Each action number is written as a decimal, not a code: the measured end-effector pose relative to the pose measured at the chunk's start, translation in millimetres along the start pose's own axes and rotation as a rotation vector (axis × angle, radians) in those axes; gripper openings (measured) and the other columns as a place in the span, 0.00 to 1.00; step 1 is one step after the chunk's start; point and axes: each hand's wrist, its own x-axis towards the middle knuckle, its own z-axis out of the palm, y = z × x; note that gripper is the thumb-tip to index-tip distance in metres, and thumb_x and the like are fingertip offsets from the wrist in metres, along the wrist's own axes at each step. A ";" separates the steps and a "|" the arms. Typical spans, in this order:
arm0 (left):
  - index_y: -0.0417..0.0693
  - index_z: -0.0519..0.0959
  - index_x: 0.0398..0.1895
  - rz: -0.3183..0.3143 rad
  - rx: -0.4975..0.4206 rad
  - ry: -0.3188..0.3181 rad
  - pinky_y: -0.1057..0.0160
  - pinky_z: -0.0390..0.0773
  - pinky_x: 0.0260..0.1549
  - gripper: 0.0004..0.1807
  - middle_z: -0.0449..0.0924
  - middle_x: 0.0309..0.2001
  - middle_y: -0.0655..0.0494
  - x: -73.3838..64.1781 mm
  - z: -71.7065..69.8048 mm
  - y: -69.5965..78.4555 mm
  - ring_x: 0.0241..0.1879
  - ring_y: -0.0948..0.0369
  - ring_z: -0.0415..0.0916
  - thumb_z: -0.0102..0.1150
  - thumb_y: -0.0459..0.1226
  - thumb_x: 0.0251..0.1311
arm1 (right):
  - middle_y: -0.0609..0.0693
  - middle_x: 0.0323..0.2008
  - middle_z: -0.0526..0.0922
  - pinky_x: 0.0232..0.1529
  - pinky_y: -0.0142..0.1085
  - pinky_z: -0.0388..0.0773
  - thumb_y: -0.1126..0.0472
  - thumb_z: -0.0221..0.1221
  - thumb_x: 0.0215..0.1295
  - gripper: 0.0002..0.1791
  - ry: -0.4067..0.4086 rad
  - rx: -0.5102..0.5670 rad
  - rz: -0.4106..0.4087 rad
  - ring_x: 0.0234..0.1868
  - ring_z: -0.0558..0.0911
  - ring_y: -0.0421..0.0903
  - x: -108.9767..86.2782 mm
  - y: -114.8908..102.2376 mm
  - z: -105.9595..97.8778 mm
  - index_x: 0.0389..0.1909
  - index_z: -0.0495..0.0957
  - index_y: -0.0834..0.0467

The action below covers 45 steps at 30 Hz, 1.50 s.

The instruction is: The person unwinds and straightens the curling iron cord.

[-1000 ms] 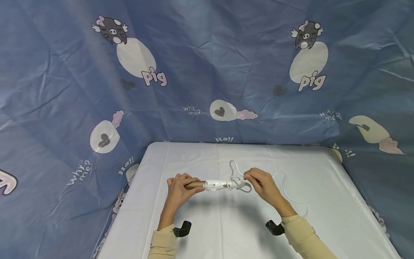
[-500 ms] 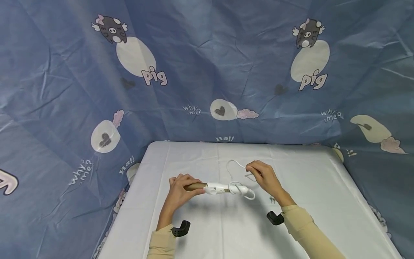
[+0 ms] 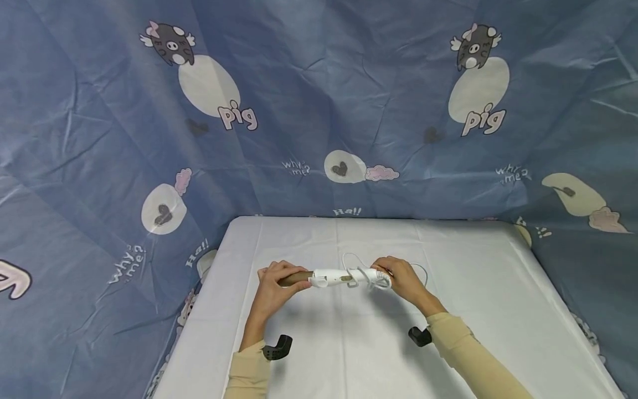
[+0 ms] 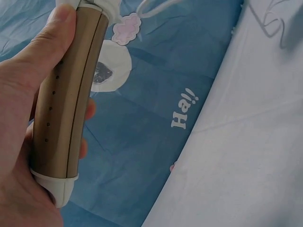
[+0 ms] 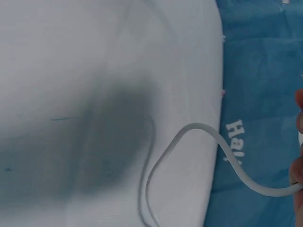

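Observation:
A hair curling iron with a white handle and a gold-brown barrel is held level above the white table. In the head view my left hand grips it by the barrel. The left wrist view shows the thumb along the barrel, fingers behind it, and a white tip at the lower end. White cord is looped around the handle. At the handle's right end, my right hand pinches the cord, which runs out of the fingers in the right wrist view. Part of the handle end is hidden behind those fingers.
A white cloth covers the table. Blue printed fabric hangs behind it and along both sides. A black wrist mount sits on the left wrist, another mount on the right.
My right hand rose with the cord, then came down and in against the handle end. The cord loop now lies closer around the handle. The left hand has barely moved, still gripping the curling iron.

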 end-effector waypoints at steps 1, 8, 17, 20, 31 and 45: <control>0.68 0.84 0.41 -0.007 -0.003 0.004 0.58 0.46 0.44 0.18 0.80 0.38 0.69 0.8 -0.1 0.5 0.38 0.65 0.68 0.71 0.54 0.44 | 0.43 0.29 0.83 0.33 0.34 0.75 0.61 0.63 0.59 0.03 -0.015 -0.011 0.006 0.30 0.78 0.36 -2.2 -0.1 2.1 0.34 0.82 0.51; 0.68 0.84 0.41 -0.038 -0.013 0.029 0.58 0.46 0.46 0.17 0.80 0.39 0.69 4.3 0.4 2.3 0.38 0.64 0.67 0.70 0.54 0.45 | 0.43 0.26 0.83 0.27 0.29 0.71 0.58 0.63 0.59 0.03 -0.064 -0.068 -0.071 0.25 0.74 0.34 -17.1 -0.8 14.4 0.31 0.82 0.53; 0.68 0.84 0.40 -0.034 0.002 0.034 0.58 0.46 0.45 0.17 0.80 0.37 0.69 7.6 2.7 3.0 0.37 0.65 0.66 0.71 0.54 0.44 | 0.40 0.22 0.81 0.25 0.28 0.69 0.56 0.61 0.61 0.06 -0.092 -0.104 -0.134 0.22 0.71 0.31 -27.7 -2.2 23.0 0.27 0.79 0.50; 0.69 0.84 0.40 -0.044 0.004 0.034 0.58 0.45 0.45 0.17 0.80 0.37 0.69 8.5 3.7 3.0 0.37 0.64 0.67 0.71 0.55 0.44 | 0.38 0.21 0.79 0.26 0.28 0.69 0.55 0.61 0.62 0.07 -0.115 -0.103 -0.140 0.22 0.69 0.30 -32.1 -4.2 25.3 0.25 0.78 0.49; 0.66 0.85 0.40 -0.077 0.006 0.047 0.57 0.45 0.46 0.19 0.79 0.36 0.70 9.1 7.9 4.5 0.36 0.64 0.67 0.70 0.57 0.43 | 0.37 0.25 0.81 0.36 0.30 0.76 0.55 0.59 0.64 0.07 -0.169 -0.079 -0.221 0.28 0.76 0.30 -49.7 -16.0 35.2 0.29 0.83 0.50; 0.69 0.85 0.38 -0.070 0.068 0.071 0.57 0.46 0.44 0.19 0.80 0.35 0.70 9.6 12.9 3.7 0.35 0.64 0.67 0.70 0.59 0.42 | 0.33 0.29 0.82 0.46 0.38 0.77 0.54 0.56 0.66 0.09 -0.221 0.029 -0.257 0.31 0.76 0.28 -71.3 -27.2 47.7 0.32 0.83 0.50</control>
